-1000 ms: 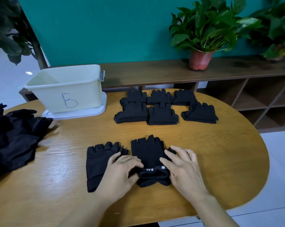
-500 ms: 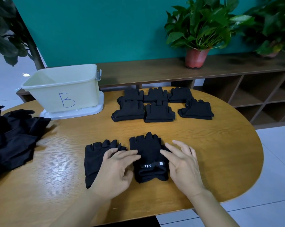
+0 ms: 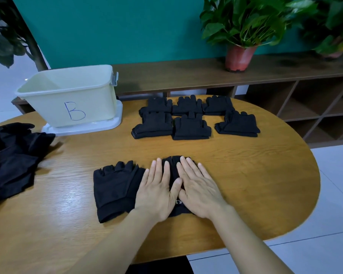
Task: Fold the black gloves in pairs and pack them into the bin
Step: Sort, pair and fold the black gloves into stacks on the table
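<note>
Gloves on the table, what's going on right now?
A person presses both hands, left hand and right hand, flat on one glove. Its mate lies flat alongside. Six folded pairs sit farther back, a loose heap waits at the left, and nothing shows inside the bin.

Both hands lie flat, palms down and fingers spread, side by side on a black glove (image 3: 171, 167) near the front edge of the wooden surface (image 3: 255, 175); the left hand (image 3: 156, 191) and right hand (image 3: 199, 189) touch at the thumbs. Just left of them lies a second glove (image 3: 115, 188), flat. Six folded pairs (image 3: 190, 117) sit toward the far edge. A bin marked B (image 3: 71, 95) stands at the far left corner, and a loose glove pile (image 3: 10, 157) rests on the left edge.
</note>
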Tool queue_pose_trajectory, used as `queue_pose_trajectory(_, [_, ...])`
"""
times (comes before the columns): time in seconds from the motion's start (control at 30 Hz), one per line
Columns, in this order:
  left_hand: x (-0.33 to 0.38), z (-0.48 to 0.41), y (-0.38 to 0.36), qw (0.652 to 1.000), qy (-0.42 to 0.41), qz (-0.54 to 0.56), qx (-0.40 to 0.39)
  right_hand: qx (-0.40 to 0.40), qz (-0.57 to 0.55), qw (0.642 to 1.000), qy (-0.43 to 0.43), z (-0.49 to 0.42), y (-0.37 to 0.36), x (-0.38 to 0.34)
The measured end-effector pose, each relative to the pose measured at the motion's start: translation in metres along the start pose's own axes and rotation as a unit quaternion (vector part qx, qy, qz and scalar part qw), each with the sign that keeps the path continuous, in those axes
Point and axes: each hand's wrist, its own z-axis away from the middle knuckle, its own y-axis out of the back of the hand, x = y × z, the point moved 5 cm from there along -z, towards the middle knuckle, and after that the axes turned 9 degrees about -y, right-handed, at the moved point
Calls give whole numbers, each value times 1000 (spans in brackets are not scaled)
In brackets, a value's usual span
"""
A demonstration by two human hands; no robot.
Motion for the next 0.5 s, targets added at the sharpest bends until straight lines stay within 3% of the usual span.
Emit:
queue_pose_trajectory(0.23, [4, 5, 12, 1000, -17, -15, 15, 15, -85, 996, -27, 5, 3, 12])
queue_pose_trajectory(0.4, [8, 44, 39, 973, -122, 29, 192, 185, -246, 949, -67, 40, 29, 33])
queue_pose_trajectory(0.5, [4, 66, 30, 970, -156, -6, 188, 211, -295, 930, -49, 64, 35, 25])
